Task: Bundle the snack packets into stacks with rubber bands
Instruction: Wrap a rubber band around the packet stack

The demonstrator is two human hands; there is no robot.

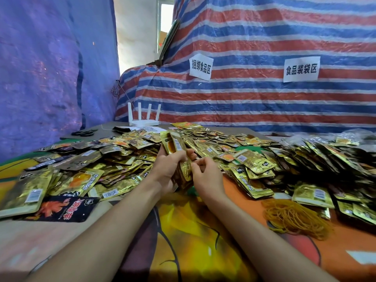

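Two hands meet above the heap of loose packets (114,159). My left hand (167,169) grips a stack of packets (176,147) upright. My right hand (206,176) curls at its edge; I cannot tell whether it pinches. The rubber bands (295,218) lie to my right.

We read two white paper signs fixed to the striped tarp (264,102) behind the bench (203,241). The left sign (200,68) says 捆绑食品区 and the right sign (301,69) says 食品装袋区, both in black characters. A black packet (61,208) at the near left carries large red characters, upside down to us, which we cannot read surely. The gold packets (33,195) bear white barcode labels, as does the stack (174,146) in the left hand (168,169); their digits are too small to read.
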